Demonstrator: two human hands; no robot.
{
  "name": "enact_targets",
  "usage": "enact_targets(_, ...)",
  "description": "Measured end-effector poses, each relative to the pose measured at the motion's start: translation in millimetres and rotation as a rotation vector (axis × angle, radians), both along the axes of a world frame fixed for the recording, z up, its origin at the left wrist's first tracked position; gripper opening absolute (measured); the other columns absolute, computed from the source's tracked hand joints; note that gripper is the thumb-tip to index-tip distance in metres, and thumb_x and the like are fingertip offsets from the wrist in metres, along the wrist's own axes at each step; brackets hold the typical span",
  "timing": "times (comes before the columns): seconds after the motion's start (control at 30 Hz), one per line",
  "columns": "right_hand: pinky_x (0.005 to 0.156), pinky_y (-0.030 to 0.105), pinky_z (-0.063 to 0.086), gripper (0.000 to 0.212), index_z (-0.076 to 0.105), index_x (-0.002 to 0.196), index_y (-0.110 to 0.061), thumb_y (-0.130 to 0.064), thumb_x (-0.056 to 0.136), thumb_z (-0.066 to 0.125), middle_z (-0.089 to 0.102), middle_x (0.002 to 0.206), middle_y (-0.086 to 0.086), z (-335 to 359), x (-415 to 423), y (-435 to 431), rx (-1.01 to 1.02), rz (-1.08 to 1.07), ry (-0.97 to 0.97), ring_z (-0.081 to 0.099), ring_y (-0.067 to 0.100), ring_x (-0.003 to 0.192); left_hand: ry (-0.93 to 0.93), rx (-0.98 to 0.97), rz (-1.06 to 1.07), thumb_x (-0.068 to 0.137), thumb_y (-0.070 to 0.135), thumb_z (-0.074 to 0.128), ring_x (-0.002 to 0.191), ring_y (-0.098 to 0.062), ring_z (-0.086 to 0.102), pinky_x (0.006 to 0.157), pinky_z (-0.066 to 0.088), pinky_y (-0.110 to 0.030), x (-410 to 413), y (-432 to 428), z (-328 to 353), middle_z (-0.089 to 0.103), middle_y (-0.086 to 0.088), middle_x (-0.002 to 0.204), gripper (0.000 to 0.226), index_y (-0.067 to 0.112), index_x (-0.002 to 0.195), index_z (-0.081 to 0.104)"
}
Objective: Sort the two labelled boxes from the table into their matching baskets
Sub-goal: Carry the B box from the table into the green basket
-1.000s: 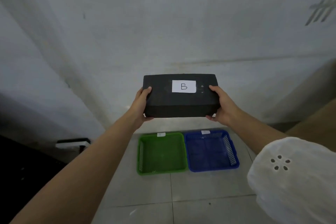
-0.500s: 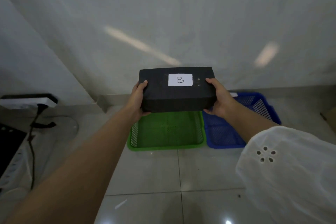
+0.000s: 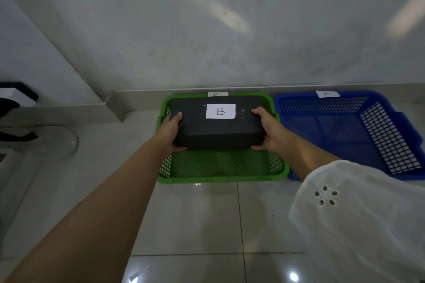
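Box B held over the green basket.
The left hand and right hand are closed on the ends of the black box, level over the green basket, whose tag seems to match; the blue basket is beside it.

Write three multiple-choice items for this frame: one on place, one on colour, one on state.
1. The black box is over which basket?
A. green
B. blue
C. neither

2. What colour is the basket tagged A?
A. green
B. red
C. blue

3. How is the box held?
A. left hand only
B. both hands, one at each end
C. not held

Key: 1 A, the box sits above the green basket. 2 C, the A tag is on the blue basket. 3 B, left hand and right hand clasp its ends.
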State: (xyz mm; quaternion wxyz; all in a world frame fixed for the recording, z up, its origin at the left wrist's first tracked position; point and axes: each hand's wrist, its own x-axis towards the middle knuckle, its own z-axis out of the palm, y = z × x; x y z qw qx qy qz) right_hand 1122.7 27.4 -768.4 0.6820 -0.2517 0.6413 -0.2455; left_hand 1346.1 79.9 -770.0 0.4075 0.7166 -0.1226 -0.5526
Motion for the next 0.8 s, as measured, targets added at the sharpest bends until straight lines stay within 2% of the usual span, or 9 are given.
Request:
enact_targets(0.07, 0.066, 0.042, 0.045, 0.019, 0.052, 0.082, -0.022, -0.041, 0.087, 0.052, 0.059, 0.085, 0.005, -8.6, 3.1, -3.0, 0.026, 0.000, 0.017, 0.054, 0.023, 0.077, -0.001, 0.011, -0.014, 0.095, 0.039, 0.046, 0.122, -0.034, 0.049, 0.083, 0.048, -0.052, 1.0, -3.8, -8.4, 0.045, -0.008, 0.142, 0.044, 0.029, 0.137, 0.039)
enact_targets(0.13, 0.077, 0.047, 0.045, 0.018, 0.052, 0.085, -0.020, -0.037, 0.089, 0.048, 0.057, 0.085, 0.005, -16.9, 5.6, -6.5, 0.035, 0.001, 0.053, 0.054, 0.023, 0.077, -0.016, 0.006, -0.025, 0.096, 0.035, 0.046, 0.125, -0.036, 0.047, 0.085, 0.047, -0.055, 1.8, -7.4, -16.2, 0.043, -0.009, 0.144, 0.045, 0.028, 0.139, 0.037)
enact_targets(0.2, 0.083, 0.049, 0.043, 0.019, 0.052, 0.097, -0.017, -0.034, 0.090, 0.045, 0.055, 0.087, 0.006, -24.0, 8.1, -9.3, 0.040, 0.007, 0.081, 0.053, 0.024, 0.081, -0.036, 0.016, -0.032, 0.097, 0.033, 0.045, 0.126, -0.037, 0.046, 0.087, 0.047, -0.056, 2.7, -10.8, -22.7, 0.041, -0.009, 0.146, 0.046, 0.028, 0.141, 0.035)
enact_targets(0.33, 0.086, 0.050, 0.044, 0.029, 0.049, 0.115, -0.016, -0.033, 0.091, 0.044, 0.056, 0.103, 0.010, -29.8, 13.7, -11.5, 0.066, 0.018, 0.104, 0.052, 0.029, 0.094, -0.056, 0.064, -0.037, 0.098, 0.031, 0.041, 0.127, -0.037, 0.045, 0.089, 0.045, -0.059, 2.7, -14.1, -29.6, 0.041, -0.010, 0.146, 0.042, 0.026, 0.140, 0.035)
enact_targets(0.47, 0.088, 0.051, 0.044, 0.040, 0.046, 0.128, -0.016, -0.032, 0.091, 0.043, 0.055, 0.116, 0.012, -33.6, 17.6, -14.3, 0.062, 0.010, 0.113, 0.052, 0.028, 0.094, -0.074, 0.074, -0.033, 0.100, 0.029, 0.039, 0.128, -0.037, 0.044, 0.092, 0.044, -0.058, 2.6, -14.1, -34.9, 0.039, -0.009, 0.147, 0.041, 0.025, 0.140, 0.034)
enact_targets(0.57, 0.093, 0.052, 0.042, 0.044, 0.044, 0.133, -0.017, -0.031, 0.091, 0.042, 0.054, 0.128, 0.013, -37.3, 19.7, -14.7, 0.059, 0.011, 0.114, 0.052, 0.030, 0.099, -0.082, 0.068, -0.035, 0.100, 0.027, 0.038, 0.130, -0.036, 0.042, 0.095, 0.042, -0.059, 1.8, -12.8, -38.8, 0.038, -0.008, 0.148, 0.040, 0.023, 0.140, 0.035)
enact_targets(0.8, 0.087, 0.051, 0.042, 0.045, 0.041, 0.135, -0.017, -0.030, 0.093, 0.043, 0.053, 0.131, 0.015, -40.3, 19.3, -17.8, 0.070, 0.019, 0.125, 0.052, 0.030, 0.099, -0.185, 0.070, -0.110, 0.099, 0.026, 0.041, 0.129, -0.038, 0.042, 0.093, 0.042, -0.056, -0.5, -17.1, -41.3, 0.039, -0.011, 0.147, 0.042, 0.020, 0.140, 0.034)
